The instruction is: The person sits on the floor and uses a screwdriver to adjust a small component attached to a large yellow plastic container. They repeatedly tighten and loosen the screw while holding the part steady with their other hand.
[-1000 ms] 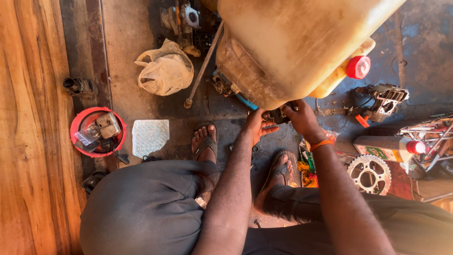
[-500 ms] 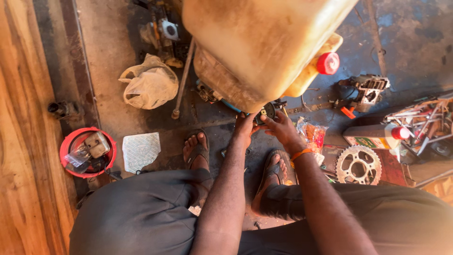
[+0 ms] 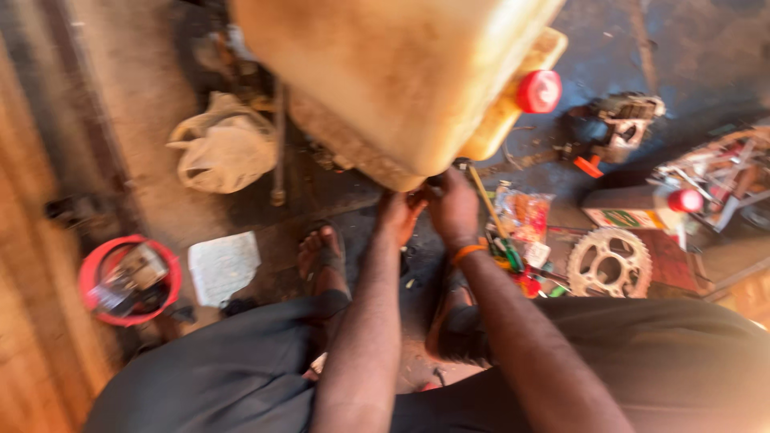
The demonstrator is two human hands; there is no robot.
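At centre frame the left hand (image 3: 399, 215) and right hand (image 3: 453, 207) press together under the big yellow jerrycan's (image 3: 401, 72) lower edge, fingers curled on something small and blurred; I cannot tell what. The can looms above, perhaps for light. A sprocket (image 3: 608, 263) lies lower right, a red bowl (image 3: 128, 281) lower left.

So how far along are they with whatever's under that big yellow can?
Hard to tell; the picture is blurred. Both hands, left hand and right hand, are busy on a small part hidden beneath the yellowish jerrycan. Loose pieces lie about: a sprocket, screwdrivers, a red bowl of parts. Nothing looks reassembled yet.
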